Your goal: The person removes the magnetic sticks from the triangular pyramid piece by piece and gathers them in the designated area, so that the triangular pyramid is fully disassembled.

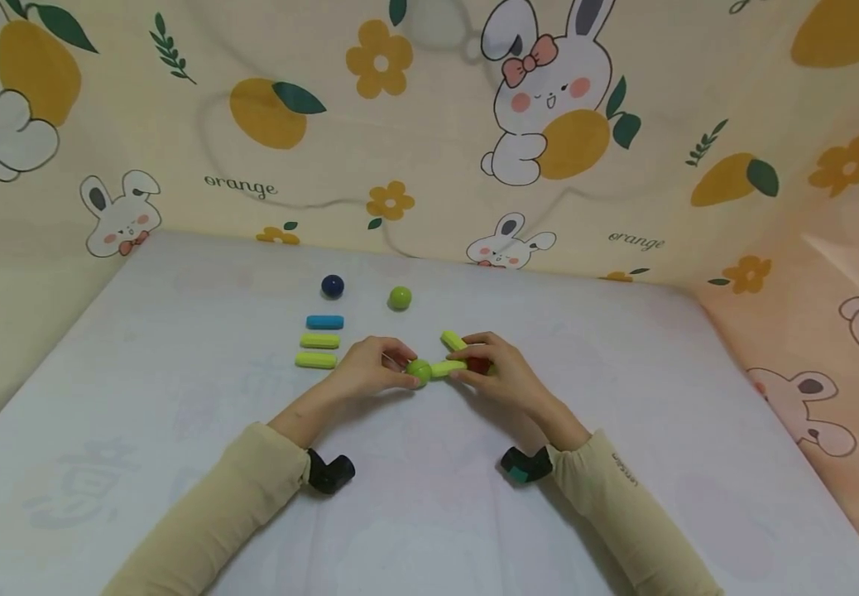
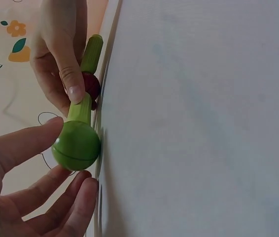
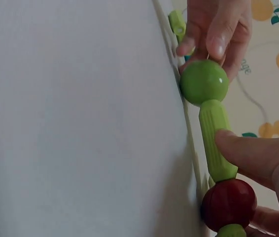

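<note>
Between thumb and fingers, my left hand (image 1: 370,365) holds a green ball (image 1: 419,372). My right hand (image 1: 506,374) pinches a light green ridged rod (image 3: 213,138), one end of which meets the green ball. At the rod's other end sits a dark red ball (image 3: 229,201), mostly covered by the right hand in the head view. From the red ball a second light green rod (image 2: 93,53) sticks out on the far side. Whether the first rod is seated in the green ball or only touches it, I cannot tell.
Left of the hands, a blue rod (image 1: 324,322) and two light green rods, one upper (image 1: 320,341) and one lower (image 1: 315,361), lie in a column. Behind them are a dark blue ball (image 1: 333,286) and another green ball (image 1: 400,298). A white cloth (image 1: 415,513) covers the table.
</note>
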`<state>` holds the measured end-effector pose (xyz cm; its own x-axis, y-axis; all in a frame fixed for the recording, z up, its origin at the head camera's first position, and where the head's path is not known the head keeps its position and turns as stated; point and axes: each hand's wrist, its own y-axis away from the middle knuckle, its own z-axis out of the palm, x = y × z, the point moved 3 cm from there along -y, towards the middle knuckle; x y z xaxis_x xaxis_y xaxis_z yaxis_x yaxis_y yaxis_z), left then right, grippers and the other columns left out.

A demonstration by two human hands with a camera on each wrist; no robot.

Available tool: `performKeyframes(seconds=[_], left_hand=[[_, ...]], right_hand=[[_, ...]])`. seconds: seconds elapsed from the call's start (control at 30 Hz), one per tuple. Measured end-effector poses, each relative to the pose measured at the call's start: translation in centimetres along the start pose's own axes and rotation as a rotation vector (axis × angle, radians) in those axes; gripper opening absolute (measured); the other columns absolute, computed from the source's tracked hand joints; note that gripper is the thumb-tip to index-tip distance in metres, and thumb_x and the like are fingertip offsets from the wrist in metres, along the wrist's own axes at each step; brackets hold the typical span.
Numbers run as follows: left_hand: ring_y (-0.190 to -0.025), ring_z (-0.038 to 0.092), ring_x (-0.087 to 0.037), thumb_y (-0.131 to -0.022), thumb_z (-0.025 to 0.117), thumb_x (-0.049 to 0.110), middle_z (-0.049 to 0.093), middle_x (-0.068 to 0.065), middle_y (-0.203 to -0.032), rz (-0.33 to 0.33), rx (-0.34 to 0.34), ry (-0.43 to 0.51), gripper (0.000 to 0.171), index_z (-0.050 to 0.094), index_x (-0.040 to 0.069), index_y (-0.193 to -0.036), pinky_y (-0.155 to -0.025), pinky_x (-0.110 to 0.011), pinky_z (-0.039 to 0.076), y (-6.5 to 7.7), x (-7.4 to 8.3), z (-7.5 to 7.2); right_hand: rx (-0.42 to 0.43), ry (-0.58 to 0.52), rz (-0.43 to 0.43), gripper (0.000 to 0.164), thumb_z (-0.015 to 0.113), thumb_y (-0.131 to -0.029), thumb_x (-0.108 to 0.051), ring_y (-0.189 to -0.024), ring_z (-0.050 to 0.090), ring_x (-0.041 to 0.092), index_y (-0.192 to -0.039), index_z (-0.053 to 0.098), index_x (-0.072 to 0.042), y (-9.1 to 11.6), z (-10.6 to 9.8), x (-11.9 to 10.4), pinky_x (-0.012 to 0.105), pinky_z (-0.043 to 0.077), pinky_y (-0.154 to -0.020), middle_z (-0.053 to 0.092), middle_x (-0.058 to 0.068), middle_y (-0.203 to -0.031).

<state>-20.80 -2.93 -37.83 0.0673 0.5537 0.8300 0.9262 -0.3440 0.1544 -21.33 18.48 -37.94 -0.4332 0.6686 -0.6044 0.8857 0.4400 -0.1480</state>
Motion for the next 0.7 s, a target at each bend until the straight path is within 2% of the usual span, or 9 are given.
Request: performKeyframes(seconds=[0.17,0.33,0.57,0.7], left_hand=[[-0.090,0.063,-0.016,-0.079,0.078,0.021,0.068,-0.007,-0.104,-0.008,-0.003,0.008,0.039,0.067,0.007,-0.114,-0.081,-0.030,0.050,-0.18,0.10,0.14],[-0.088,0.062,-0.016,-0.081,0.077,0.018,0.068,-0.008,-0.102,0.007,0.006,0.000,0.037,0.066,0.005,-0.113,-0.079,-0.029,0.049,-0.36,0.08,0.27],[-0.088,0.062,-0.017,-0.084,0.073,0.017,0.068,-0.009,-0.100,0.033,0.004,0.003,0.034,0.065,0.002,-0.114,-0.082,-0.031,0.048,-0.34,0.18,0.40],[-0.091,0.062,-0.019,-0.086,0.071,0.017,0.067,-0.010,-0.101,0.047,-0.006,-0.017,0.034,0.064,0.001,-0.115,-0.085,-0.033,0.049,-0.30,0.34,0.32]], right_hand=[[0.016,0.015,0.042,0.023,0.075,-0.083,-0.016,-0.109,0.056,0.033,-0.105,0.074,-0.010,0.03,0.24,-0.16,0.043,0.048,-0.086,0.058,0.019,-0.123],[0.027,0.026,0.073,0.024,0.075,-0.083,-0.017,-0.110,0.056,0.034,-0.106,0.073,-0.008,0.11,0.43,-0.41,0.044,0.048,-0.087,0.058,0.020,-0.122],[0.043,0.014,0.072,0.024,0.077,-0.081,-0.016,-0.112,0.056,0.034,-0.103,0.073,-0.007,0.09,0.48,-0.40,0.048,0.047,-0.092,0.060,0.019,-0.121],[0.061,0.023,0.066,0.023,0.078,-0.080,-0.017,-0.110,0.058,0.034,-0.101,0.074,-0.007,-0.06,0.47,-0.32,0.047,0.048,-0.090,0.063,0.018,-0.119]])
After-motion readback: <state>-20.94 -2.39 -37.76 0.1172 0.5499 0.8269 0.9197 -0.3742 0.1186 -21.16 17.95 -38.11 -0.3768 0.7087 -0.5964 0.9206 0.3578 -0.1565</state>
